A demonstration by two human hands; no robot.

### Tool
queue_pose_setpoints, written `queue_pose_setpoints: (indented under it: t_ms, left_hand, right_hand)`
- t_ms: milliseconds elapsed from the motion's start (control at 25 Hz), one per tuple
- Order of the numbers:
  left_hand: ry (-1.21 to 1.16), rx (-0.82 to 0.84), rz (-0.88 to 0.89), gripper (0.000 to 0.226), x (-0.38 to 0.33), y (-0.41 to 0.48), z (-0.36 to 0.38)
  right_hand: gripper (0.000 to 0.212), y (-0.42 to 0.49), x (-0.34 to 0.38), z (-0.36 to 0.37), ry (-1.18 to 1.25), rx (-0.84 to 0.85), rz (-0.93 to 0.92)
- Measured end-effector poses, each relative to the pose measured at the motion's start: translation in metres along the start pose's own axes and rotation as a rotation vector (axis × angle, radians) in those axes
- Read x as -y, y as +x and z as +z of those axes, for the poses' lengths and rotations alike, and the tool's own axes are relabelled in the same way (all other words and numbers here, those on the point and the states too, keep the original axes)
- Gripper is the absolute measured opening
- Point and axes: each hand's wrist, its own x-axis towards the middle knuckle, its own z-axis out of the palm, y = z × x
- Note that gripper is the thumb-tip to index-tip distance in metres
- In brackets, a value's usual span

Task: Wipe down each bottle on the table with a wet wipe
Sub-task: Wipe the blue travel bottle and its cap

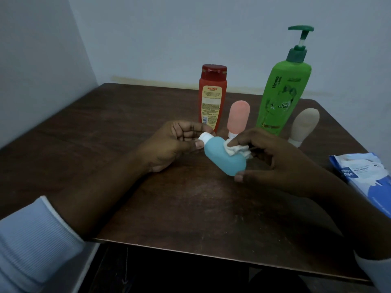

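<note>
Your left hand (173, 142) pinches the blue bottle (222, 157) by its white cap, just above the surface (190, 208); your right hand (273, 159) presses the wet wipe (236, 149) on its body. It's probably light, soft and squeezable, so keep holding the stiff cap.

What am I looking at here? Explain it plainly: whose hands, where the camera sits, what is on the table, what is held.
No machine here: these are a person's two bare hands, filmed by one camera worn on the head. The left hand holds a small blue bottle by its white cap; the right hand presses a wet wipe against its side. On the table stand a red bottle, a green pump bottle, a pink bottle and a beige bottle. A pack of wipes lies at the right edge.
</note>
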Motion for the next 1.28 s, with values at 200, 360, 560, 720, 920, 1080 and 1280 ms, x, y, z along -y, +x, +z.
queue_pose_setpoints:
  t_ms: [200,360,560,720,920,1080,1280]
  left_hand:
    - [-0.147,-0.065,-0.068,0.035,0.000,0.002,0.002]
    - [-0.059,-0.012,-0.110,0.030,-0.011,-0.004,-0.004]
    - [0.130,0.043,-0.129,0.049,-0.011,-0.008,0.012]
    - [0.182,0.113,-0.120,0.078,-0.007,-0.010,0.026]
    - [0.073,0.089,-0.121,0.101,-0.003,-0.011,0.030]
    - [-0.055,0.061,-0.141,0.105,-0.002,-0.010,0.027]
    - [0.079,0.095,-0.105,0.100,-0.005,-0.011,0.027]
  right_hand:
    - [0.056,0.004,-0.001,0.003,-0.249,-0.179,-0.090]
    - [0.042,0.000,0.003,-0.001,-0.176,-0.364,-0.058]
    - [0.029,0.001,0.001,-0.001,-0.171,-0.517,-0.043]
    - [0.033,0.005,0.009,0.014,-0.228,-0.558,-0.073]
    - [0.032,0.008,0.017,0.032,-0.233,-0.493,-0.183]
    - [0.030,0.008,0.016,0.031,-0.187,-0.355,-0.172]
    - [0.021,0.000,0.014,0.025,-0.173,-0.417,-0.163]
